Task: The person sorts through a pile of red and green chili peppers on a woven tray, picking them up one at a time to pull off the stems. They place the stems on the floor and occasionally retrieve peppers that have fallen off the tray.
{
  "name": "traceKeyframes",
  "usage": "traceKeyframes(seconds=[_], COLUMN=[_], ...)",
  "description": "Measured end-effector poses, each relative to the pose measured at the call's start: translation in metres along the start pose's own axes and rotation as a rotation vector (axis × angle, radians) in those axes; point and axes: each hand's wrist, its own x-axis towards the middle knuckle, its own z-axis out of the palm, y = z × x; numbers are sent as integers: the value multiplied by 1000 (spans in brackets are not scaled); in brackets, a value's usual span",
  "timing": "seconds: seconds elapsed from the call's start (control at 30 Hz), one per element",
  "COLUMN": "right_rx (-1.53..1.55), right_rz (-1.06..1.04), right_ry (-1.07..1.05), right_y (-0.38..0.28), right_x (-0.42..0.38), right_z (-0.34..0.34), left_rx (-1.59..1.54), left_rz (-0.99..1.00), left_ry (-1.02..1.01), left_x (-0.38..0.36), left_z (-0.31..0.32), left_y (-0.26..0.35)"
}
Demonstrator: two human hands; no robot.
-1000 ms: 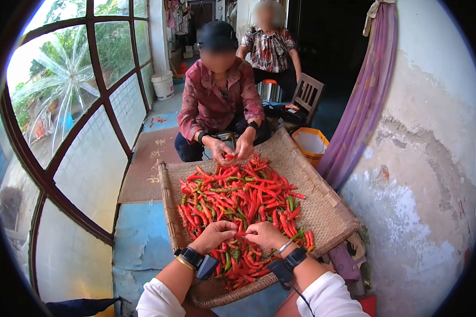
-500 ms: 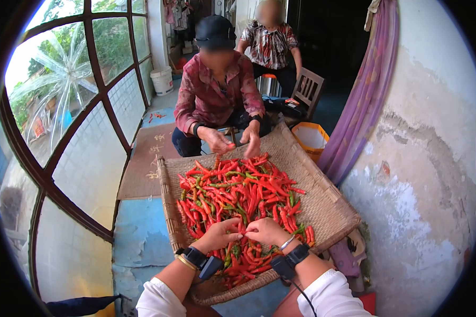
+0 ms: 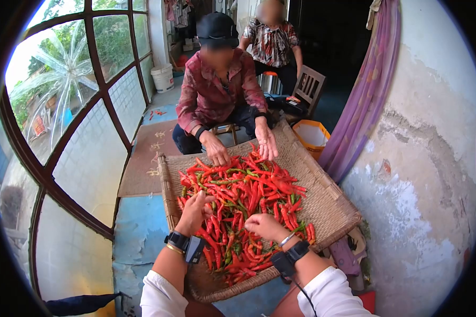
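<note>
My left hand (image 3: 194,212) is over the left part of the red chili peppers (image 3: 254,193), thumb and fingers apart, with nothing visible between them. To its right, my right hand (image 3: 266,227) hovers over the nearer peppers with its fingers curled together; whatever it may pinch is hidden. The peppers, mostly red with a few green ones, are heaped on a woven tray (image 3: 328,208). Black devices are strapped to both my wrists.
Across the tray a co-worker (image 3: 217,90) in a dark cap has both hands at the heap's far edge. Another person (image 3: 272,47) is behind, near a wooden chair (image 3: 308,90). A yellow-rimmed container (image 3: 311,138) stands beyond the tray's right side; windows line the left.
My hands have parted: the left moved left and forward, opening, while the right moved slightly up and right. The co-worker's hands have spread apart, one lowering onto the peppers.
</note>
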Motion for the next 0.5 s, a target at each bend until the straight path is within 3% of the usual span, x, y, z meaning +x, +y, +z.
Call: traceKeyframes(seconds=[0.03,0.1,0.13,0.2,0.23,0.3,0.33,0.4,0.5], right_rx=[-77,-333,-442,-518,-601,-577,-552,-535,-589], right_rz=[84,-42,-80,-54,-31,-80,-121,-110,-34], right_ry=[-97,-222,-297,-392,-488,-551,-617,-622,-701], right_y=[-7,-6,-6,1,3,1,-1,-3,-6], right_x=[-2,-4,-6,-8,-8,-6,-6,-5,-7], right_z=[1,5,8,19,24,27,28,29,29], left_rx=[84,387,389,973,978,1050,1051,1208,1233], left_rz=[-61,-137,-141,-74,-74,-108,-107,-86,-236], left_ry=[-13,-72,-74,-510,-510,-797,-796,-1023,-1037], left_x=[5,3,0,-7,-11,-21,-21,-18,-25], left_z=[-9,-9,-6,-3,0,4,3,5,13], left_y=[-13,-24,-29,-38,-42,-48,-52,-57,-46])
